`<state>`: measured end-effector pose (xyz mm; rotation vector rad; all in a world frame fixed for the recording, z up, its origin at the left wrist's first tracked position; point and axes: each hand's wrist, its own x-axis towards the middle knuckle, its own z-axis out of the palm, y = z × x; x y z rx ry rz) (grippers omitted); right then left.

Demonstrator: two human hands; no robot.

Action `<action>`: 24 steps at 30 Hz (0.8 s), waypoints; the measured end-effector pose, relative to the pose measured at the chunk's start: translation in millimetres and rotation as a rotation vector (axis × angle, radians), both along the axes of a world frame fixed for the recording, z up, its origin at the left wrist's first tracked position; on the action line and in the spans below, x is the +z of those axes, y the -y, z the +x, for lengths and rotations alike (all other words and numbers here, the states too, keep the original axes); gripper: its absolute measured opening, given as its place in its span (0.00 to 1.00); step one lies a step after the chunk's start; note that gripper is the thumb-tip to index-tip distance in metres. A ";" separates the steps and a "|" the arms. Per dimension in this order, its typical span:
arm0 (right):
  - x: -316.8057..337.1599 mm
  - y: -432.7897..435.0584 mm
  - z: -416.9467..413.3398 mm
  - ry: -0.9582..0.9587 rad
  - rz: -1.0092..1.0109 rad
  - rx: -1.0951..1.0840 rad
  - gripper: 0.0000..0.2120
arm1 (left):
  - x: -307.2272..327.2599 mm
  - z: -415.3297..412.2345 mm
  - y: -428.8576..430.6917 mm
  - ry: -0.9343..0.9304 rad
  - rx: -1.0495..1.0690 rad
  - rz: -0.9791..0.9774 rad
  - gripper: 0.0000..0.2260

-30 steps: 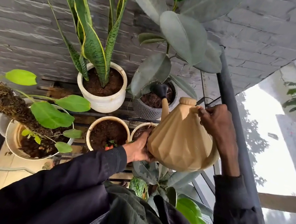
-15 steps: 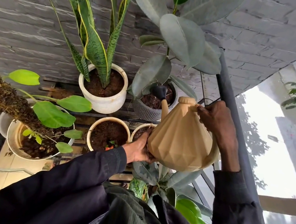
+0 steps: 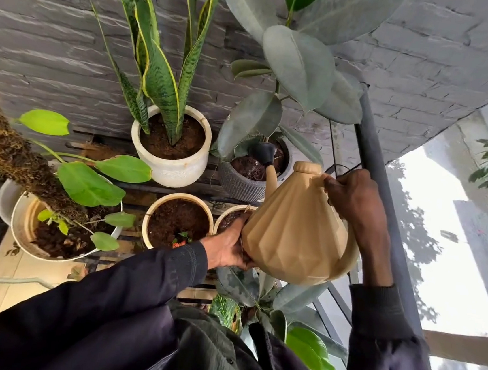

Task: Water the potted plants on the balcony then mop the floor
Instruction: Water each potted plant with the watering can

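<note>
While the right hand (image 3: 355,201) has its fingers clenched on the handle of the tan watering can (image 3: 294,235) and the left hand (image 3: 230,248) cups its base, rose over the grey pot (image 3: 241,184) | risk: overtilting floods soil onto slats; spout may snag rubber plant leaves (image 3: 252,122) | writing: none legible
</note>
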<state>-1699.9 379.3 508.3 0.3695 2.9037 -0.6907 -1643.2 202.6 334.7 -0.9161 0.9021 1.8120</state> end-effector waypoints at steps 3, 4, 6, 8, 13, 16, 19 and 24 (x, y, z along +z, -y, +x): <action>-2.7 -3.9 0.9 -0.015 -0.008 0.010 0.22 | -1.0 0.8 -1.0 -0.013 -0.005 -0.010 0.27; -3.5 -5.3 1.5 -0.023 -0.010 0.014 0.23 | -1.2 1.1 -1.6 -0.015 -0.005 -0.010 0.27; -5.3 -7.9 3.0 -0.040 -0.013 0.015 0.24 | -2.0 1.3 -2.5 -0.017 -0.003 -0.011 0.27; -8.0 -11.0 5.1 -0.055 -0.026 0.008 0.23 | -2.9 1.0 -3.2 -0.026 -0.005 -0.014 0.27; -18.7 -19.9 12.5 -0.104 -0.057 -0.032 0.23 | -4.3 -1.0 -5.0 -0.035 -0.016 -0.035 0.25; -27.9 -26.5 19.6 -0.159 -0.092 -0.052 0.24 | -5.0 -1.8 -5.9 -0.049 -0.014 -0.051 0.25; -39.1 -31.2 30.5 -0.217 -0.148 -0.083 0.26 | -7.7 -4.2 -5.8 -0.066 0.013 -0.067 0.24; -71.8 -42.9 55.2 -0.321 -0.339 -0.149 0.28 | -10.4 -11.4 -2.0 -0.149 0.039 -0.123 0.20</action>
